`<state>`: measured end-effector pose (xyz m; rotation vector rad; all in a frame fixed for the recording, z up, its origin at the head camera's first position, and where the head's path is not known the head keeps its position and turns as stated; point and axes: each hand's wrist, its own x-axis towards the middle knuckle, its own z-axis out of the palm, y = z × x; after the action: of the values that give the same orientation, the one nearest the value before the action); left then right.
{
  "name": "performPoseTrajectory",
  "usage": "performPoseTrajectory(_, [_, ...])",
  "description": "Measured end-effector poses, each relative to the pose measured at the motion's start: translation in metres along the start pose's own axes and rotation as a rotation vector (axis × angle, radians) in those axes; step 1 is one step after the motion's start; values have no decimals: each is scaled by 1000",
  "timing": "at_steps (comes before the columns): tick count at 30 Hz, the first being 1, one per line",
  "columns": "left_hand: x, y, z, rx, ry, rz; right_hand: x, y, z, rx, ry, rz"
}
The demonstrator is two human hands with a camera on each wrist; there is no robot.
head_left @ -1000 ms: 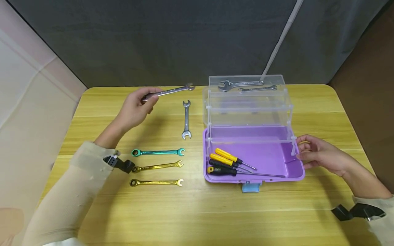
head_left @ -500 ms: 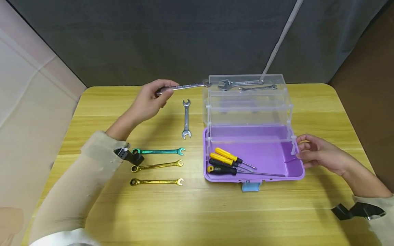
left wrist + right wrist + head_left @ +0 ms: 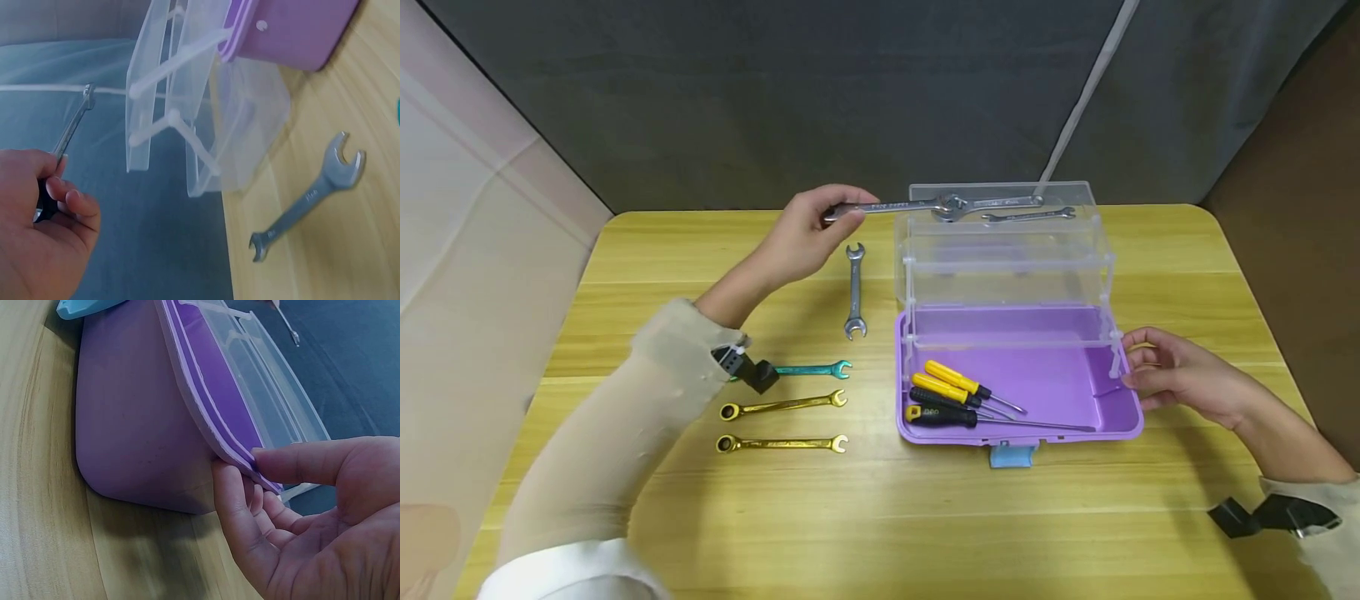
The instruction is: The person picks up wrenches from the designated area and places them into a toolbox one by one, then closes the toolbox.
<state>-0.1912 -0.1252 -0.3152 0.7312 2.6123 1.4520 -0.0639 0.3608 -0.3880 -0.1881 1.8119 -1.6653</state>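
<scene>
My left hand [image 3: 816, 233] grips a silver wrench [image 3: 895, 207] by one end. The wrench's other end is over the left part of the clear top tray [image 3: 1000, 229], overlapping an adjustable wrench [image 3: 1000, 202] in the head view. In the left wrist view, the held wrench [image 3: 72, 128] is up in the air, apart from the trays. A small silver wrench [image 3: 1033, 216] also lies in that tray. At the right end of the purple toolbox [image 3: 1133, 429], my right hand [image 3: 1183, 383] pinches the rim between thumb and fingers, as the right wrist view shows.
An open-end wrench [image 3: 854, 292] lies left of the box. Nearer on the table are a green wrench [image 3: 808, 370], partly hidden by the left wrist camera, and two gold wrenches [image 3: 782, 406]. Several screwdrivers [image 3: 943, 417] lie in the box's purple bottom. A blue latch [image 3: 1011, 456] hangs at its front.
My left hand has moved right with the silver wrench, bringing its far end from beside the toolbox to over the top tray. The right hand has stayed at the rim.
</scene>
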Motion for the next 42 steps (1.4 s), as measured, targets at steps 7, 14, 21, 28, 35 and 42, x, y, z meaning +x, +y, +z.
performPoseTrajectory(7, [14,11,15,-20,-40,20,0,1,0,-1,5,2])
performPoseTrajectory(14, [26,20,32,-15,-65,41,-1,0,-1,-5,4,10])
performPoseTrajectory(21, [37,28,48,-13,-99,33,-1,0,-2,1,-9,2])
performPoseTrajectory(28, [49,34,63,-9,-137,33,1,-1,-4,-10,-6,1])
performPoseTrajectory(35, [53,38,77,35,-191,25,-2,2,-2,-6,-6,17])
performPoseTrajectory(42, [60,42,85,108,-212,59,-4,1,-2,-16,5,14])
